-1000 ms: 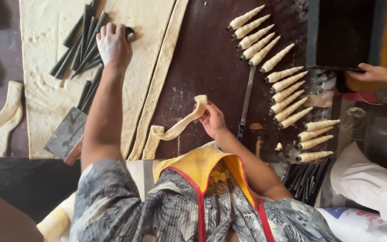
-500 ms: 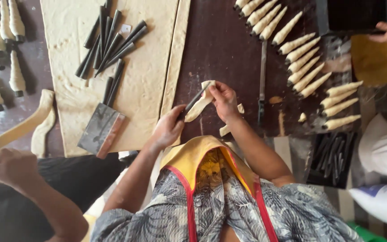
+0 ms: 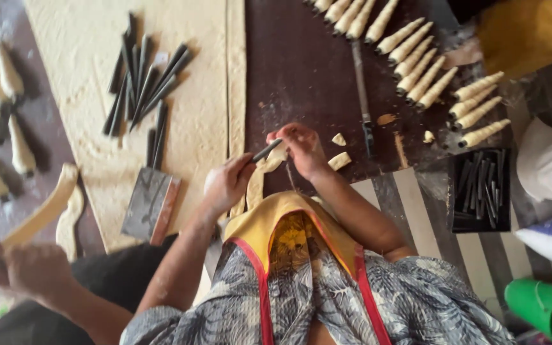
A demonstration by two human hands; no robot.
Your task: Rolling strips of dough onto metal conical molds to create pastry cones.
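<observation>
Both forearms angle in from the bottom of the frame and meet over the near edge of the dark bench [image 3: 301, 70]; the left hand [image 3: 228, 184] is curled closed around the thick end of a thin dark metal cone [image 3: 267, 151], which slants up and to the right out of the fist; the right hand [image 3: 301, 148] is bent at the wrist with its fingers pinched on the pale dough strip [image 3: 258, 179] right at the cone's tip; the strip hangs down from there between the two hands, toward the person's yellow collar; just right of the right hand lie small dough scraps [image 3: 338, 160] on the bench, with a long knife [image 3: 361, 89] beyond them; farther right, rows of wrapped dough cones [image 3: 416, 61] sit side by side, and a black tray of spare metal cones [image 3: 480, 188] rests near the striped cloth; left of the hands a wide rolled dough sheet [image 3: 180, 76] carries a loose pile of bare metal cones [image 3: 142, 83] and a flat scraper [image 3: 150, 206]; at the lower left another person's hand [image 3: 33, 271] grips a separate dough strip [image 3: 43, 214].
</observation>
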